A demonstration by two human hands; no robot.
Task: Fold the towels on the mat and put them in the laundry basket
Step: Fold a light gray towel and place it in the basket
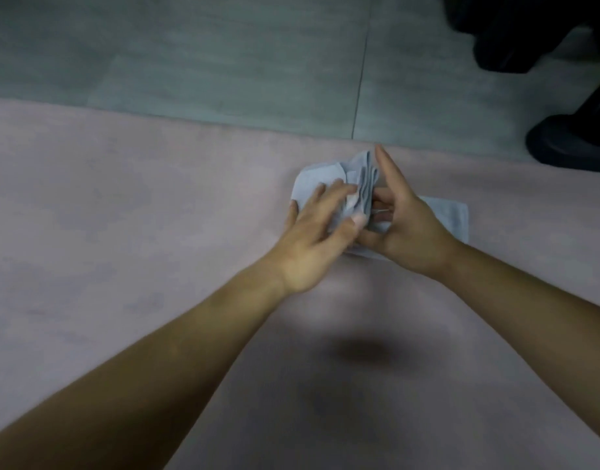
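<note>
a pale blue towel (313,180) lies on the pink mat (122,232), toward the mat's far edge and a little right of centre. it is partly folded: one flat part spreads out to the right on the mat, and a bunch of layered folds stands up between the two hands.

the left hand (317,232) rests on the left part of the towel with its fingers spread and fairly straight, pressing the cloth down, and its thumb lies against the bunched folds. the right hand (405,228) is on the other side of the bunch. its index finger points straight up and away, and its other fingers curl in against the stacked layers and grip them (the frame is blurred here, so the exact pinch is hard to read). the two hands touch near the thumbs, with the towel between them.

both bare forearms reach in from the bottom corners. beyond the mat is a grey-green tiled floor (190,56). a black rounded shape (570,144) sits on the floor at the right edge, and another dark mass (529,28) fills the top right corner.
</note>
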